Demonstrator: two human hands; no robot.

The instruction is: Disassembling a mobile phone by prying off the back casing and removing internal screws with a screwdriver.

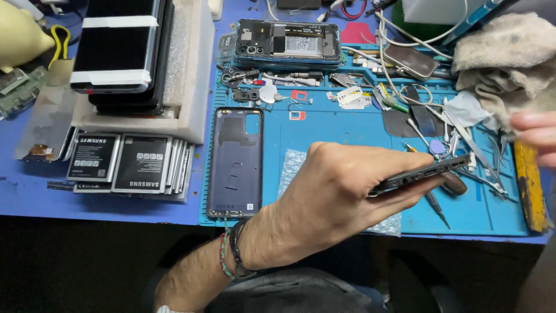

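Left hand (336,194): bare, no glove, no ring visible. Forearm bare, no sleeve. Wrist carries two bands side by side: a thin black cord bracelet (236,250) and a braided red-and-green thread bracelet (223,256). Right hand (536,134): only blurred bare fingertips show at frame edge.

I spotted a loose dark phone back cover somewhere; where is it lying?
In the head view, the back cover lies inside-up at the blue mat's left edge, beside the batteries, left of the left hand.
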